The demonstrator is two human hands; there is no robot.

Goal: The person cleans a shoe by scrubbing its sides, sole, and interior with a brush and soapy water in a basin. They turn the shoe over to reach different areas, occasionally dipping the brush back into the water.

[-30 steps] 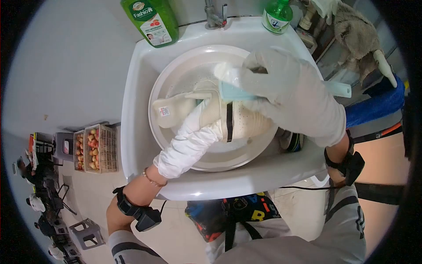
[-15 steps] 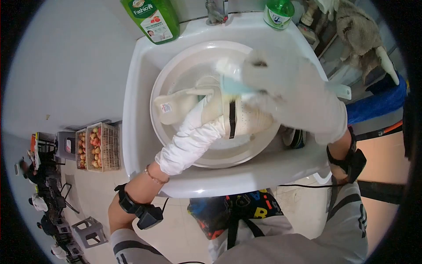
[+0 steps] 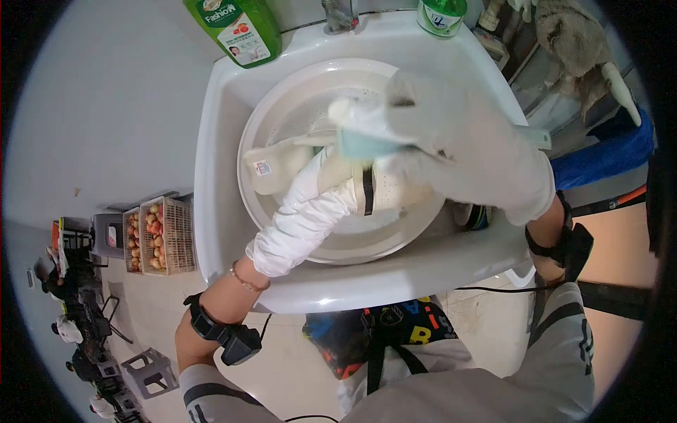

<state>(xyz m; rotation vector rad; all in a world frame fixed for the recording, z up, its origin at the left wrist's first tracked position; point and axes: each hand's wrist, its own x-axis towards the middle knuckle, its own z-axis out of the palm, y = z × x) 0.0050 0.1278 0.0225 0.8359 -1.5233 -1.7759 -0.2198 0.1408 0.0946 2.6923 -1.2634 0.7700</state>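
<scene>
My left hand [image 3: 334, 171], in a white glove, grips a cream shoe [image 3: 395, 192] with small perforations and a black strip, held over the basin. Its fingers are partly hidden by the shoe and the other hand. A pale blue scrubbing brush [image 3: 367, 143] is in my right hand [image 3: 430, 130], also white-gloved and blurred by motion; the brush head lies against the upper side of the shoe. An off-white piece with a small printed label [image 3: 276, 169] sits to the left, beside my left hand. Water and suds show in the white basin [image 3: 257, 130].
The basin stands in a white sink [image 3: 218, 176] below a faucet [image 3: 340, 15]. A green detergent bottle [image 3: 243, 35] and a second green bottle [image 3: 442, 17] stand on the rim. At right hang a grey rag [image 3: 571, 42] and a blue cloth [image 3: 599, 158]. Fruit crates [image 3: 169, 243] sit at left.
My right hand has moved the brush a little left and down across the shoe. My left hand keeps its grip. The whole view has shifted slightly.
</scene>
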